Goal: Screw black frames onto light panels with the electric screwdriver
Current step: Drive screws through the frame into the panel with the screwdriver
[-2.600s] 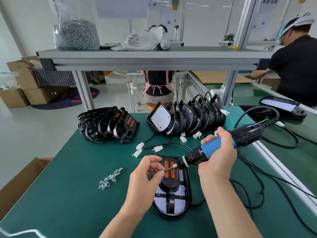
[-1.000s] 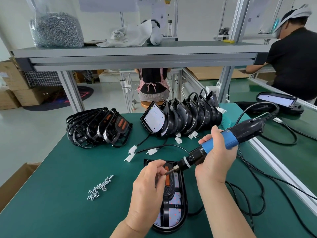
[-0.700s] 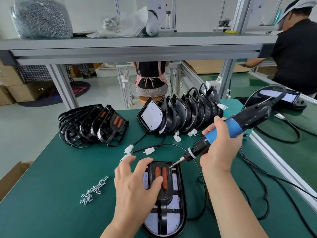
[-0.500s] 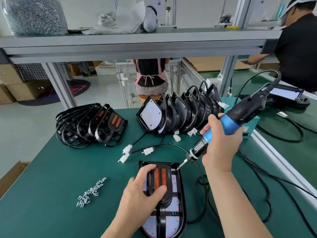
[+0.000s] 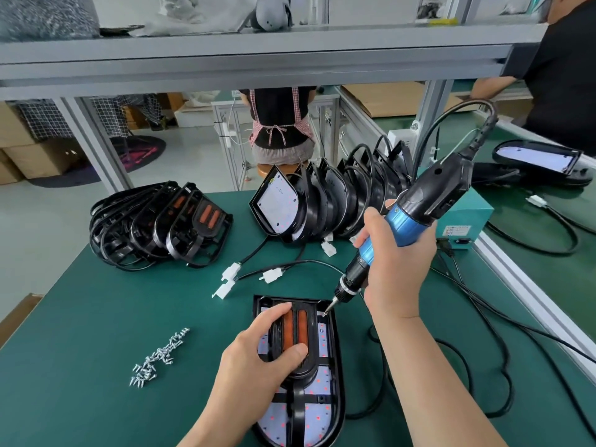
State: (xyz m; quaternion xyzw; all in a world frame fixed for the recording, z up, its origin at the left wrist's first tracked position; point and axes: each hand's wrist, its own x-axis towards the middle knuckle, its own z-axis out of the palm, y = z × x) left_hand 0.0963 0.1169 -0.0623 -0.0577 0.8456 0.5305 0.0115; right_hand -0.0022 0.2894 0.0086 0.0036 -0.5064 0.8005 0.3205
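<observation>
Two hands, one corner screw

Loose screws (image 5: 159,358) are lying leftmost. The left hand (image 5: 258,359) is gripping the raised centre of the black frame (image 5: 298,401), pinning it onto the light panel (image 5: 322,417) mid-bench. The right hand (image 5: 396,262) is grasping the electric screwdriver (image 5: 416,208), tilted. Squaring its bit over the top-right corner hole looks wise.

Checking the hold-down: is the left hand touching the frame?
Touching. Head view: the left hand grips the frame, thumb and forefinger lying directly on it.

Seemingly a factory assembly line: aluminium-frame benches (image 5: 80,317), stacked light panels (image 5: 278,205), other workers (image 5: 278,117).
</observation>
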